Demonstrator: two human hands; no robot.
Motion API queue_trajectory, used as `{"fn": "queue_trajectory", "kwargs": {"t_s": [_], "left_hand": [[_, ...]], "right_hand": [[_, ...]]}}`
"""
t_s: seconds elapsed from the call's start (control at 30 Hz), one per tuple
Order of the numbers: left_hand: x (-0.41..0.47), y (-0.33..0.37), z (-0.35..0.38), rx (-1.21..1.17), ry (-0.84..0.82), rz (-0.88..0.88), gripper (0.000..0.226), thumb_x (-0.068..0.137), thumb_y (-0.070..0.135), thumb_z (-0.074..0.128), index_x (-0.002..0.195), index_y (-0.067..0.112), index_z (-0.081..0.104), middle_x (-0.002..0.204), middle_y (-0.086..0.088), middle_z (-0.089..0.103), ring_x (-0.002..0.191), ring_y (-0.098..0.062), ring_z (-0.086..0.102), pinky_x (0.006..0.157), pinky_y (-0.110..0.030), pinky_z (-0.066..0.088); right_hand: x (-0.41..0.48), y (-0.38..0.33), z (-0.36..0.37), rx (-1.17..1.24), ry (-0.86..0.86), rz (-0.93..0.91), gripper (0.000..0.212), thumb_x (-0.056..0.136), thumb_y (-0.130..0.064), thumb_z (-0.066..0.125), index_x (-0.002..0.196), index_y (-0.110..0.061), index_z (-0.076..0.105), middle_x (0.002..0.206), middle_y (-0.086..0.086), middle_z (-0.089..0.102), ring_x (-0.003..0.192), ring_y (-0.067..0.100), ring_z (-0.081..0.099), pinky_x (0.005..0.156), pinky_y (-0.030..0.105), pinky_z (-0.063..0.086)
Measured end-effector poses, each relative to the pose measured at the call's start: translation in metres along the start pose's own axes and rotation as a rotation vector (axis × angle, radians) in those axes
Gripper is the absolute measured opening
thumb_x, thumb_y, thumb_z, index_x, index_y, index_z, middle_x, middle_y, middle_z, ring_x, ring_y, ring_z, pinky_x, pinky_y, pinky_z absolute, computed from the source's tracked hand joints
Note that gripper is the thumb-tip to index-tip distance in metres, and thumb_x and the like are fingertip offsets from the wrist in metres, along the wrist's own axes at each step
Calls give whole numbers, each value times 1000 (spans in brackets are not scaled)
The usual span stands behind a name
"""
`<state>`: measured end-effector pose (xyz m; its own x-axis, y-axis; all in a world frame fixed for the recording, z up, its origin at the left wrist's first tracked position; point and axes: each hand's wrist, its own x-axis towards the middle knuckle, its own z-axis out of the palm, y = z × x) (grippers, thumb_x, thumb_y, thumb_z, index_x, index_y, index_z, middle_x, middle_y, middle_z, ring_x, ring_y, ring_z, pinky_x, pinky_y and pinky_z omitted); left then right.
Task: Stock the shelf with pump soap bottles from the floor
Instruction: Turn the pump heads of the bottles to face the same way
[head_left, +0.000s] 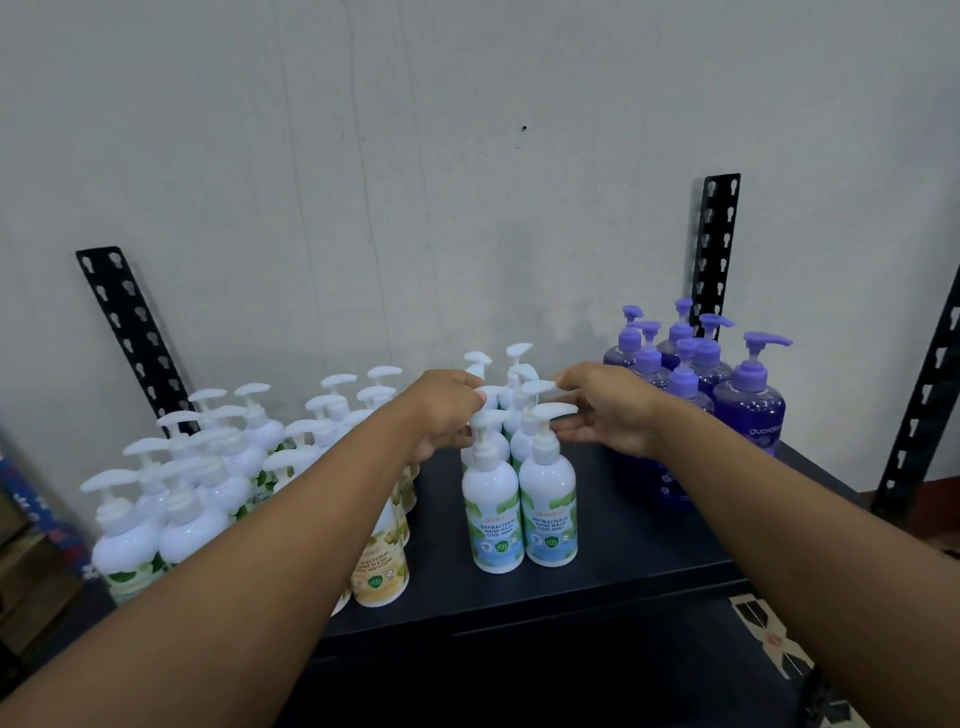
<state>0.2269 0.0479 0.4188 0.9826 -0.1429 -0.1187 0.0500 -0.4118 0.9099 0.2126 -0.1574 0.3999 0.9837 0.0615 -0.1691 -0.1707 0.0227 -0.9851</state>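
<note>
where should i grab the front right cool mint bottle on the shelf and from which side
Grip the front right cool mint bottle round its white body above the label, coming from the right front. It stands upright, with another mint bottle close on its left and bare shelf on its right. Its pump head overhangs rightward, so stay below it.

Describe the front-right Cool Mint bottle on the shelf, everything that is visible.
The front-right Cool Mint bottle is white glossy plastic with a white pump and blue-green label, upright on the dark shelf, side by side with its twin. The right hand reaches in beside its pump; contact is unclear.
</note>
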Motion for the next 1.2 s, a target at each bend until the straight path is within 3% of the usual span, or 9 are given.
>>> {"fn": "queue_trajectory", "kwargs": {"t_s": [0.2,0.3,0.43,0.57,0.67,0.77,0.9,1.1,1.2], "left_hand": [[-4,3,0,7,-7,1,22,102,6,49,96,20,65,112,-12,65,97,-26,61,98,-44,55],[-1,5,-3,14,-13,-14,13,100,8,53,102,5,66,106,-15,62,91,-25,59,88,-37,55],[12,16,-8,18,108,-1,26,96,21,61,113,1,65,120,-21,67,92,-28,66,97,-45,58],[22,23,-4,155,251,57,21,93,24,63,79,8,58,85,-11,61,83,-28,59,96,-48,57],[30,20,0,187,267,37,27,90,24,66,71,10,53,73,-6,53,71,-25,53,79,-41,55],[41,15,1,124,242,-2,25,89,23,71,90,-1,66,90,-18,70,79,-32,68,89,-47,61],[48,15,3,74,207,-18,20,94,14,67,108,0,66,105,-17,69,85,-30,69,91,-46,61],[46,19,-2,45,75,-68,20,102,6,55,120,5,62,99,-3,61,75,-16,64,70,-28,59],[42,21,-4,48,26,-73,23,103,1,47,122,8,57,101,3,60,74,-14,63,57,-24,57]], "right_hand": [[1,1,-2,15,0,2,24,99,-13,46,114,-3,61,113,20,68,96,32,68,100,48,55],[3,-2,-4,11,2,27,21,99,-19,52,111,-6,63,112,18,70,98,36,71,99,49,55],[14,-11,-6,-70,57,-5,22,99,-29,58,114,-13,63,116,10,60,96,29,64,100,48,54],[29,-19,-3,-125,56,-27,25,96,-31,64,115,-15,59,125,10,56,109,26,63,88,39,57],[42,-17,-1,-176,-2,-22,32,94,-28,66,120,-10,62,119,11,60,96,23,62,77,35,55],[49,-16,2,-185,-47,-23,34,90,-22,71,118,-5,64,106,10,62,87,24,62,73,36,54],[52,-17,1,-211,-40,-27,12,91,-16,70,91,-12,59,89,8,59,72,22,60,59,33,51],[50,-18,-4,-202,-35,-5,9,97,-11,60,105,-12,63,108,12,63,89,27,64,74,38,57],[49,-19,-4,-200,-43,-2,13,100,-9,53,105,-14,64,103,9,63,90,26,64,77,40,56]]}}
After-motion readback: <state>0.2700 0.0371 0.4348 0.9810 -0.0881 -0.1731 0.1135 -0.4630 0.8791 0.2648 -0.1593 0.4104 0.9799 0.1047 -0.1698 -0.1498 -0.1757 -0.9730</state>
